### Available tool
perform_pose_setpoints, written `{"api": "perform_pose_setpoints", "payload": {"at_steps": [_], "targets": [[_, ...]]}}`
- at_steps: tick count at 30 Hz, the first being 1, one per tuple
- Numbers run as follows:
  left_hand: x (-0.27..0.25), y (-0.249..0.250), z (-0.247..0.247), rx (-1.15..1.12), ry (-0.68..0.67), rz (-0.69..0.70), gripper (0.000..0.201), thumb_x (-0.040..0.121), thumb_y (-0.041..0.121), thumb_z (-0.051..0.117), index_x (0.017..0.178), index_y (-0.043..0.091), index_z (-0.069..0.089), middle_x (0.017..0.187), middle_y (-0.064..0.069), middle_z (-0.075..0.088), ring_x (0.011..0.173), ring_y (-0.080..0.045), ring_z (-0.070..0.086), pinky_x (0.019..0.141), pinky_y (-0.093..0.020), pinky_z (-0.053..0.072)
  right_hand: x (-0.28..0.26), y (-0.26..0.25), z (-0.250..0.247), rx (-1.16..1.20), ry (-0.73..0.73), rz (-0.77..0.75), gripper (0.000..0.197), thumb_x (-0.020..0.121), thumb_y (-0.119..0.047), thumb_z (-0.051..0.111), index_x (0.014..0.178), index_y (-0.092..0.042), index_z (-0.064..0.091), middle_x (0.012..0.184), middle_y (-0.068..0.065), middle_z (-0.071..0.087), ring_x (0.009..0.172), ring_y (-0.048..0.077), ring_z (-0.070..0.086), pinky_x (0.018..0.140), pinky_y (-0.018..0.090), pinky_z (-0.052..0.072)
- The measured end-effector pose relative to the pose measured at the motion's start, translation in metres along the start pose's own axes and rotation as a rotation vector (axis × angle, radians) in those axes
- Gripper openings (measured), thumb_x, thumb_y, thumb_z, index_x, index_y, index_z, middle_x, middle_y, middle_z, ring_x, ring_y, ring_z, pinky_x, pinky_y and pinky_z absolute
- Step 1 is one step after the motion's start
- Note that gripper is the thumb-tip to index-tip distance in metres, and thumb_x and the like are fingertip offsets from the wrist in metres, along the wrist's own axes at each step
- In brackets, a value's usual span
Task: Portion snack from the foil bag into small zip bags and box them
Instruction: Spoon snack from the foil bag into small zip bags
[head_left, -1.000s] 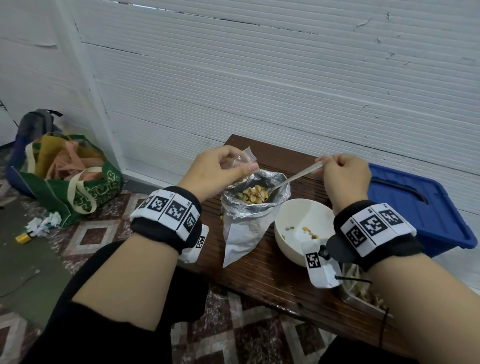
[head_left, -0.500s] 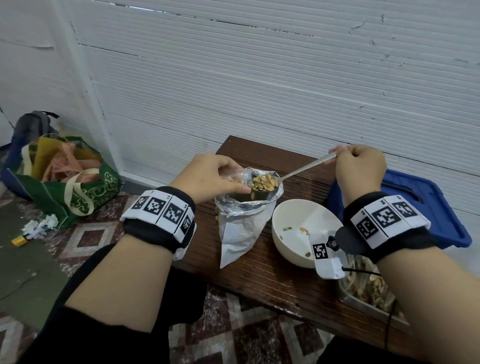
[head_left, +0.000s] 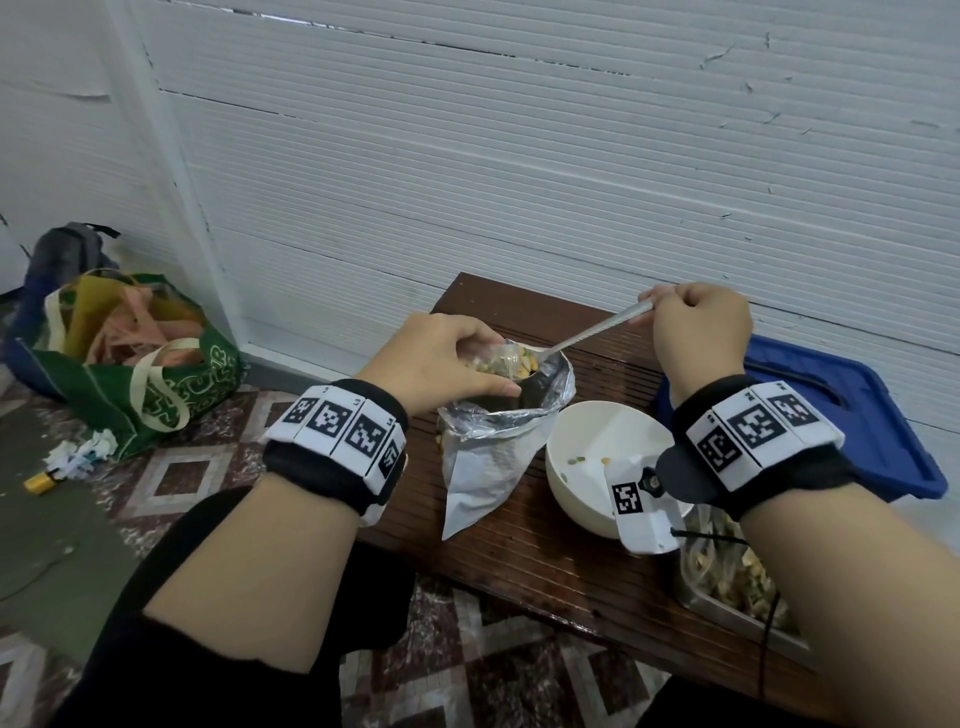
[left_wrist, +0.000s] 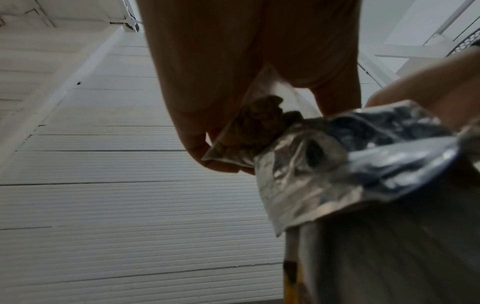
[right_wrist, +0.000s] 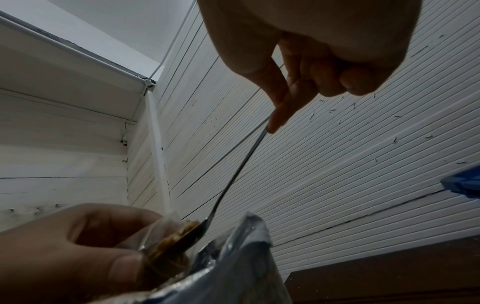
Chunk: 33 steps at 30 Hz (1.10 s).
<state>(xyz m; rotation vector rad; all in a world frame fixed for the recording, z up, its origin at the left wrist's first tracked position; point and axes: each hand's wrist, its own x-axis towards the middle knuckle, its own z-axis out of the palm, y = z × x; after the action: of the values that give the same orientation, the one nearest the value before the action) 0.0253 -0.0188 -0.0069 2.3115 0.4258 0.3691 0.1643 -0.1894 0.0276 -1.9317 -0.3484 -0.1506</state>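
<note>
Overhead, right hand (head_left: 698, 332) fisted round spoon (head_left: 587, 335)

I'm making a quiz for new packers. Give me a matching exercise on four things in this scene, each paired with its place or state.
Things:
1. spoon
2. small zip bag
3. white bowl
4. blue lid

States:
A. pinched by the left hand
B. nearly empty, on the table
C. behind the right wrist
D. loaded, held by the right hand

Pairs: 1-D, 2-A, 3-B, 4-C

Steel tray (head_left: 727, 603) cut off behind the right forearm; spoon bowl (head_left: 535, 364) half hidden inside the zip bag (head_left: 501, 358).
</note>
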Motion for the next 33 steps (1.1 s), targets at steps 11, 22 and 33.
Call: {"api": "perform_pose_setpoints", "payload": {"at_steps": [11, 22, 33], "targets": [[0.001, 0.007, 0.018, -0.231, 0.131, 0.033, 0.040, 0.065, 0.044, 0.083, 0.098, 0.032, 0.065, 0.093, 0.018, 0.065, 0.086, 0.007, 0.059, 0.074, -0.009, 0.047, -0.013, -0.021, 0.008, 0.178, -0.053, -0.237, 0.020, 0.096, -0.021, 0.054, 0.083, -0.026, 0.069, 0.071, -0.007, 0.068, 0.080, 0.009, 0.065, 0.073, 0.006, 0.044], [0.005, 0.002, 0.011, -0.474, 0.226, -0.025, 0.027, 0.073, 0.045, 0.072, 0.090, 0.029, 0.058, 0.090, 0.010, 0.066, 0.086, -0.011, 0.065, 0.072, -0.019, 0.050, -0.011, -0.032, -0.009, 0.457, 0.013, -0.297, 0.017, 0.097, -0.016, 0.054, 0.089, -0.020, 0.069, 0.073, -0.001, 0.067, 0.065, 0.015, 0.065, 0.065, 0.028, 0.056], [-0.004, 0.015, 0.002, -0.520, 0.304, 0.027, 0.014, 0.078, 0.039, 0.073, 0.089, 0.033, 0.069, 0.089, 0.018, 0.071, 0.084, 0.002, 0.064, 0.078, -0.027, 0.055, -0.003, 0.001, -0.036, 0.546, 0.254, 0.084, 0.019, 0.097, -0.015, 0.051, 0.083, -0.011, 0.064, 0.071, 0.009, 0.064, 0.061, 0.018, 0.068, 0.057, 0.028, 0.056]]}}
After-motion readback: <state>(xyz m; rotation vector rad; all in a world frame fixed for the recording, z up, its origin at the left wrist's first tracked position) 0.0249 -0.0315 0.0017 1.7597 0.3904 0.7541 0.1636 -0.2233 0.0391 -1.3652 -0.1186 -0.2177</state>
